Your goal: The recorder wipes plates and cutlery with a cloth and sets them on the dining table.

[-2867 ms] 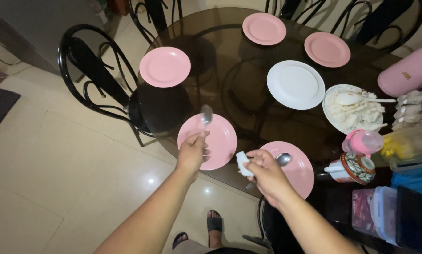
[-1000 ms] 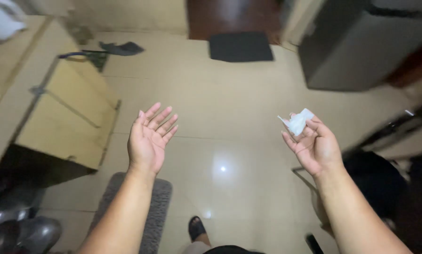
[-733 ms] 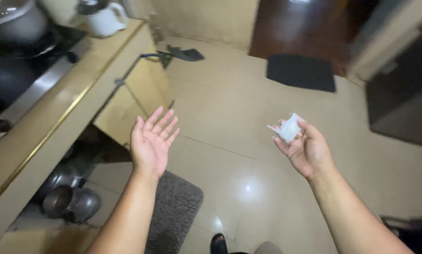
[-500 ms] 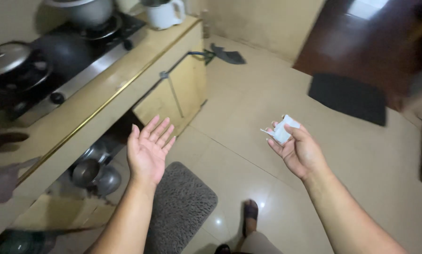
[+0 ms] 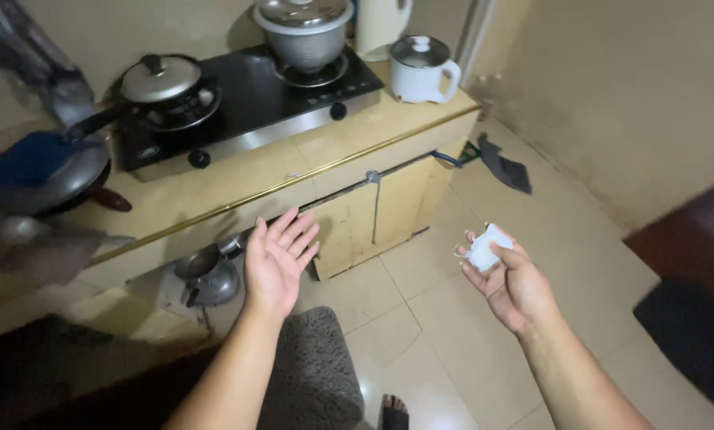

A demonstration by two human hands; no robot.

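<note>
Right hand (image 5: 516, 287): centre right, fingers pinching a crumpled white tissue (image 5: 486, 249)
Left hand (image 5: 277, 263): centre, palm spread, holding nothing
Around: stove (image 5: 245, 99) with lidded pots upper left; grey mat (image 5: 313, 374) below

Both forearms are bare with no sleeves, and a dark sandal (image 5: 394, 412) covers one foot.

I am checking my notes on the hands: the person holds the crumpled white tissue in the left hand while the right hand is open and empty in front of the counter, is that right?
Not quite: the hands are swapped. The head view shows the crumpled white tissue in the grip of the right hand, while the left hand is open and empty in front of the counter.
</note>
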